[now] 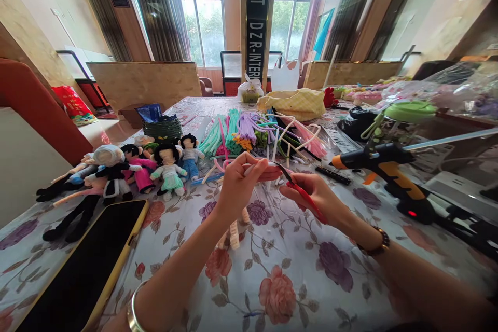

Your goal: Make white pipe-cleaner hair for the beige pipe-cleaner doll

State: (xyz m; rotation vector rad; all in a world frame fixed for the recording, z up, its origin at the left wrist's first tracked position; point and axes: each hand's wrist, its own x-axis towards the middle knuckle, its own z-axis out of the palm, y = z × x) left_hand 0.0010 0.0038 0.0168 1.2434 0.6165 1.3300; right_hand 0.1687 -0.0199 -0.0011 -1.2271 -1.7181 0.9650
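Observation:
My left hand (pixel 243 179) is raised over the flowered tablecloth (pixel 295 264), fingers pinched on a white pipe cleaner (pixel 261 165). A cream fuzzy figure (pixel 234 232) hangs below that hand, partly hidden by my wrist. My right hand (pixel 319 194) grips red-handled scissors (pixel 301 193), whose dark blades point at the pipe cleaner close to my left fingertips.
A row of small dolls (pixel 155 163) lies at the left, and a phone in a yellow case (pixel 87 267) at the near left. Coloured pipe cleaners (pixel 252 132) are heaped behind my hands. An orange and black glue gun (pixel 385 163) stands on the right.

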